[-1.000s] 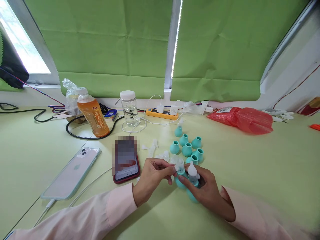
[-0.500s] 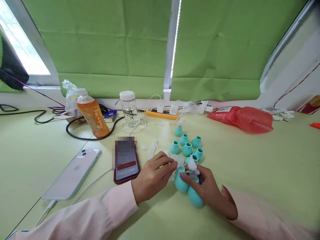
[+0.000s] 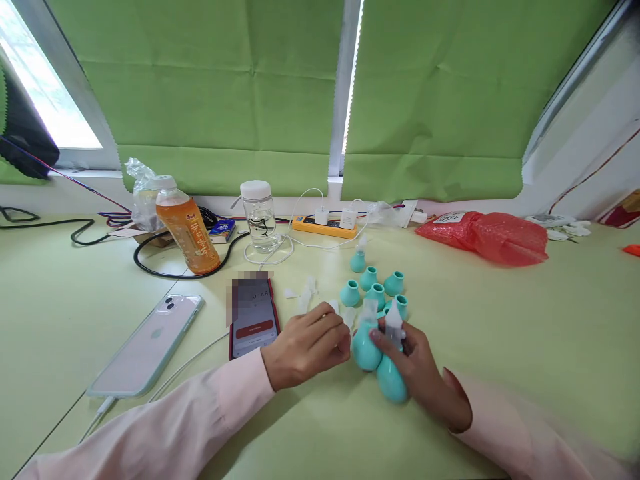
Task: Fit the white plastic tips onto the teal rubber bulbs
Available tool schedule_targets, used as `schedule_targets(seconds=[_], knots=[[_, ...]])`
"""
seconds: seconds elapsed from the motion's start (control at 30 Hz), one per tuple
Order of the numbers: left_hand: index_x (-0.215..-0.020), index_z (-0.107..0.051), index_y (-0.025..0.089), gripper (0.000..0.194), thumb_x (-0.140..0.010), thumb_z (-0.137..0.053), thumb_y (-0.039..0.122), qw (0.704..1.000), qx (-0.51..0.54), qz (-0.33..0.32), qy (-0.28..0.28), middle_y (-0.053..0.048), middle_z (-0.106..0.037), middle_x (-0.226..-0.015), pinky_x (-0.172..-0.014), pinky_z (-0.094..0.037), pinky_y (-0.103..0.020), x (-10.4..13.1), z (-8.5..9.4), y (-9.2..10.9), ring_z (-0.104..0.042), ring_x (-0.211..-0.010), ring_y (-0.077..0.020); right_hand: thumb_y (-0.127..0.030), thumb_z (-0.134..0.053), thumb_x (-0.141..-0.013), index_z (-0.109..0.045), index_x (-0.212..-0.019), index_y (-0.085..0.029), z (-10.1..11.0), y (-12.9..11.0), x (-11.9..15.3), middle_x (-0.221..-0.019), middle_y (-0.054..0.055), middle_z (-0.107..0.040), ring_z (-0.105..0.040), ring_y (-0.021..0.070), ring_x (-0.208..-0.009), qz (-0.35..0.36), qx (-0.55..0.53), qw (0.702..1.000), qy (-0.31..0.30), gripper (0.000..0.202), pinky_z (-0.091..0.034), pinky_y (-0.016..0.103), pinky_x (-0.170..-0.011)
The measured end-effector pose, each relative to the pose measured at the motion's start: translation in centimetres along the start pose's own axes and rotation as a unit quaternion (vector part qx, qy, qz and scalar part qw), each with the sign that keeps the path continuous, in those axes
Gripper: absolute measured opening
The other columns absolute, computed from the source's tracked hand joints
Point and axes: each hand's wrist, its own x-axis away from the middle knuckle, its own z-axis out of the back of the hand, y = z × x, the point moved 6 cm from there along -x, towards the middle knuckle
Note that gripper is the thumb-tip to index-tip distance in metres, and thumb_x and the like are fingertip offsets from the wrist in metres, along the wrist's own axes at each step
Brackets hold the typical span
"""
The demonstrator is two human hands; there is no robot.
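Observation:
My right hand (image 3: 417,360) is wrapped round two teal bulbs side by side: a left bulb (image 3: 367,348) with a clear piece in its neck, and a right bulb (image 3: 391,381) topped by a white pointed nozzle (image 3: 394,317). Just left of them, my left hand (image 3: 315,343) has its fingers curled together; whatever is between the fingertips is hidden. Behind the hands stand several open-necked teal bulbs (image 3: 350,293), and one farther back (image 3: 358,260) carries a clear tip. Small translucent pieces (image 3: 306,297) lie beyond my left hand.
A red-cased phone (image 3: 255,317) and a pale phone (image 3: 150,350) lie to the left. Farther back are an orange drink bottle (image 3: 189,233), a clear jar (image 3: 261,220), a yellow power strip (image 3: 325,228), cables and a red plastic package (image 3: 483,237).
My left hand has drawn slightly left, away from the left bulb's clear piece. My right hand has raised both bulbs a little, and the left one is tilted more.

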Motion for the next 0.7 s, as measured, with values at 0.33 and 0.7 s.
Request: schedule_targets(seconds=[0.33, 0.7], knots=[[-0.067, -0.064, 0.014, 0.017, -0.070, -0.049, 0.009, 0.911, 0.080, 0.199, -0.353, -0.006, -0.063, -0.064, -0.058, -0.042, -0.024, 2.8, -5.2, -4.4, -0.056, -0.064, -0.0160, -0.037, -0.061, -0.065, -0.062, -0.071, -0.016, -1.3, -0.5, 0.8, -0.063, 0.002, -0.056, -0.051, 0.0139, -0.058, 0.043, 0.132, 0.983, -0.117, 0.022, -0.043, 0.024, -0.051], [-0.071, -0.056, 0.013, 0.039, -0.079, -0.037, 0.046, 0.877, 0.180, 0.311, -0.320, 0.000, -0.053, -0.053, -0.045, -0.030, -0.020, 1.2, -3.4, -2.3, -0.045, -0.047, -0.0091, -0.036, -0.060, -0.065, -0.060, -0.068, -0.016, -2.2, 0.1, 0.7, -0.061, 0.000, -0.052, -0.047, 0.0110, -0.057, 0.033, 0.135, 0.977, -0.161, 0.021, -0.040, 0.021, -0.051]])
